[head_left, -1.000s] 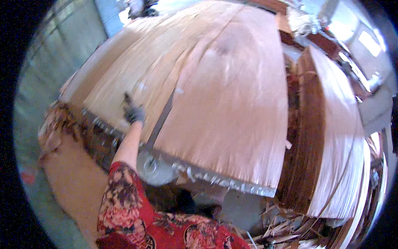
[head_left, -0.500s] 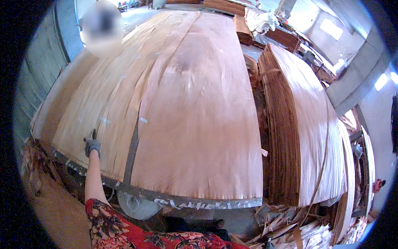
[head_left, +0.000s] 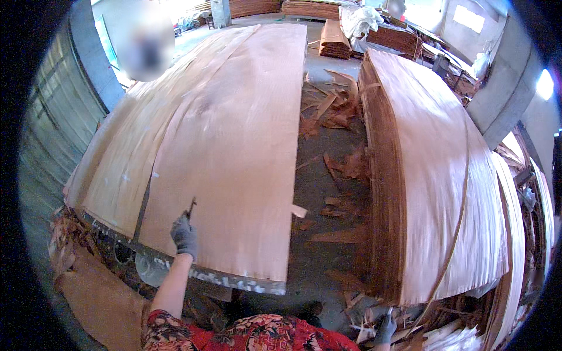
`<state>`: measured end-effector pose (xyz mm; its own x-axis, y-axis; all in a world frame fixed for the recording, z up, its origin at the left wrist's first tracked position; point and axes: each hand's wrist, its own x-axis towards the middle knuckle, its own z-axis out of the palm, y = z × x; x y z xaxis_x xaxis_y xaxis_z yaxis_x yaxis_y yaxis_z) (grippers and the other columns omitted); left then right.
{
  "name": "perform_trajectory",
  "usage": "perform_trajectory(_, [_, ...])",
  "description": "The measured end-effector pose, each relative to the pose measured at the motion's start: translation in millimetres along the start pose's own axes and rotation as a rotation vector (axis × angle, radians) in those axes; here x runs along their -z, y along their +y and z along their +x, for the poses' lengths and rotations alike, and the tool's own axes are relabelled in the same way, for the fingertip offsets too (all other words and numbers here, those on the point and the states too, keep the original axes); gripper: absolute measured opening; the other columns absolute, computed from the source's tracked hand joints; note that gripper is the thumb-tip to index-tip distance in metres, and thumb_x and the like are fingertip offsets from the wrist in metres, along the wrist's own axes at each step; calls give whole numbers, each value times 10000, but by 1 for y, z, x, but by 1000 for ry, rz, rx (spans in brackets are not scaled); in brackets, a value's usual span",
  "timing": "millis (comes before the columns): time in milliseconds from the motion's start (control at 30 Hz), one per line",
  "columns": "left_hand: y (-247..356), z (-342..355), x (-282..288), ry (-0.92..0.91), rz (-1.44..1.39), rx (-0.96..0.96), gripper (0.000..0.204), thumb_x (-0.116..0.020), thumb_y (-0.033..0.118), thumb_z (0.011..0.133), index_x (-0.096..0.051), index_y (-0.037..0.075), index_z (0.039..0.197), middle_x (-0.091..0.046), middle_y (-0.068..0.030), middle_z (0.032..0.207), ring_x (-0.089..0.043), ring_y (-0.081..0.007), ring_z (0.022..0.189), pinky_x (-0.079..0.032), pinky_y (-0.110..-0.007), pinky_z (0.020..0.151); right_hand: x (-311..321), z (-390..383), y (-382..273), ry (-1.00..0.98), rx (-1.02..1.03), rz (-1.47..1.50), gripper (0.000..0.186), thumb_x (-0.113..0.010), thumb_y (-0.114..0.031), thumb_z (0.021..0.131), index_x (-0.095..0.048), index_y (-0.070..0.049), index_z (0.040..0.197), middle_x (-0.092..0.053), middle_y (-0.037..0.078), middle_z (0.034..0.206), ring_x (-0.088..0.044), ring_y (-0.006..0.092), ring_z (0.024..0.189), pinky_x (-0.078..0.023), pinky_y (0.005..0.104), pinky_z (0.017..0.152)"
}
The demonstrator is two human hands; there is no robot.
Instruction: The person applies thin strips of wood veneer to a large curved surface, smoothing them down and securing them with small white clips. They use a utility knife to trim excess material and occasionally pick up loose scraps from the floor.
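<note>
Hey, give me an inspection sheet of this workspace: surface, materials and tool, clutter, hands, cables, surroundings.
Surface: broad table, its near edge dotted with whitish bits.
Job's things: pale wood sheets cover the tabletop, with a narrow dark gap toward the left; a thin dark tool over them.
Clutter: brown wood scraps on the floor between the table and a tall sheet stack.
Grip: gloved left hand holds the tool; gloved right hand is low by the stack, its hold unclear.
Cables: nothing seen.
Surroundings: grey pillar at right, white bundle beyond.
</note>
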<state>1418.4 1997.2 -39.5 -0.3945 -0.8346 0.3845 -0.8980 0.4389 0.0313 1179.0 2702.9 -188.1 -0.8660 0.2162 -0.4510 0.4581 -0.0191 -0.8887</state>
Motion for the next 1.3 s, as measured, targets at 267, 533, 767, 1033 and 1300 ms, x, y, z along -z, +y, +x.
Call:
perform_trajectory(267, [29, -39, -62, -90, 87, 222, 461, -527, 77, 775, -486, 125, 1232, -571, -132, 860, -564, -291, 805, -441, -422, 702, -141, 102, -186, -417, 100, -43, 138, -539, -162, 900, -586, -68, 810, -511, -15, 603, -445, 95, 479, -363, 237, 453])
perform_trajectory(533, [54, -56, -27, -166, 53, 105, 648, -517, 50, 754, -332, 96, 1374, -506, -207, 1062, -487, -358, 951, -371, -465, 836, -213, 163, -219, -520, -40, -110, 147, -534, -156, 898, -567, -51, 801, -566, 45, 643, -543, 167, 519, -468, 297, 493])
perform_trajectory(767, [61, -52, -19, -343, 257, 178, 614, -513, 107, 758, -361, 83, 1353, -517, -167, 1117, -503, -325, 961, -353, -481, 850, -298, 268, -247, -634, -43, -268, 165, -549, -192, 894, -555, -66, 787, -567, 54, 646, -564, 193, 538, -512, 347, 533])
perform_trajectory(1033, [89, -34, 25, -281, 286, 554, 462, -480, 107, 822, -446, 47, 1279, -506, -159, 1264, -524, -300, 1019, -357, -403, 927, -494, 364, -313, -762, 49, -357, 131, -538, -166, 896, -559, -95, 789, -528, -2, 611, -499, 137, 496, -410, 265, 453])
perform_trajectory(1300, [207, -16, 60, -79, 447, 680, 693, -503, -65, 679, -364, 42, 1350, -548, -235, 1052, -538, -357, 909, -431, -414, 773, -699, 435, -402, -1096, 165, -201, 145, -499, -143, 890, -517, -111, 749, -485, -5, 626, -437, 114, 540, -365, 257, 494])
